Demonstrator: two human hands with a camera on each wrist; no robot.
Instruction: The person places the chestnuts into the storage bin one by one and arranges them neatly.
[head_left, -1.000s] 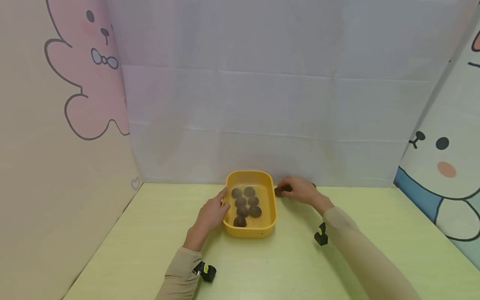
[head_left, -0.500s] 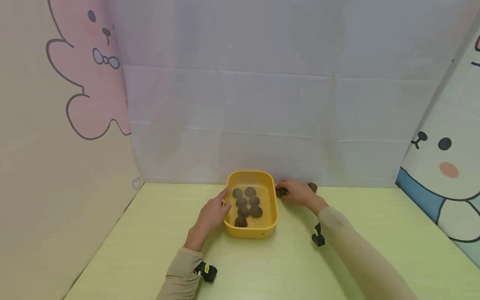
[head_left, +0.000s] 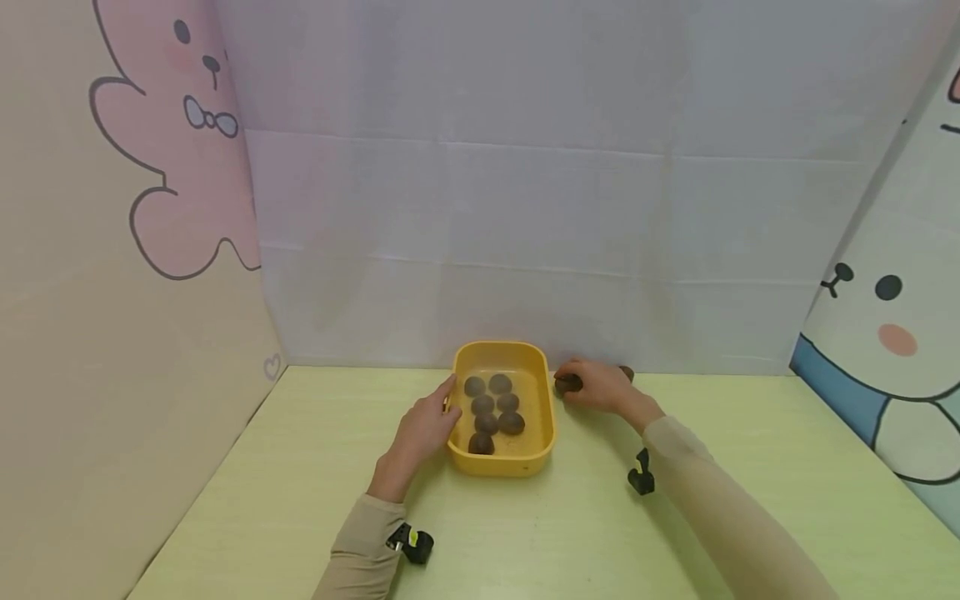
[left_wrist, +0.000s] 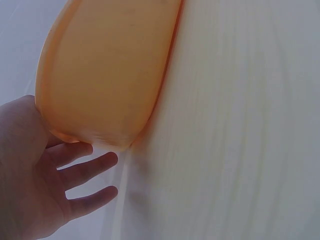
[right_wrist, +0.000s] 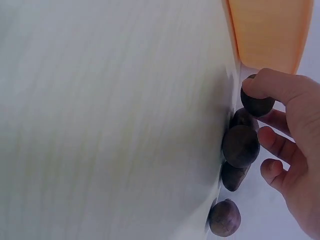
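Observation:
My left hand [head_left: 423, 429] grips the left rim of a yellow plastic basin [head_left: 525, 465], thumb over the edge and fingers along the outside. Inside the basin lie several dark round fruits [head_left: 512, 422], grouped toward its left and middle. Just right of the basin, my right hand [head_left: 600, 386] pinches a dark purple-brown fruit [right_wrist: 258, 100] between thumb and forefinger, its other fingers loosely curled. Below this fruit in the right wrist view, more fruits [right_wrist: 241, 146] sit bunched on the table, near the curled fingers. One further fruit [right_wrist: 225, 218] lies apart from the bunch.
A pale yellow-green table [head_left: 480, 542] runs back to a white cloth wall [head_left: 525, 208], close behind the basin and the loose fruits. Side walls with cartoon animals [head_left: 180, 167] flank the table. Each sleeve carries a small black camera mount [head_left: 416, 546].
The right hand shifted slightly left, then a little back right, staying low by the loose fruits. A fruit behind it came into fuller view. The left hand and basin have stayed put.

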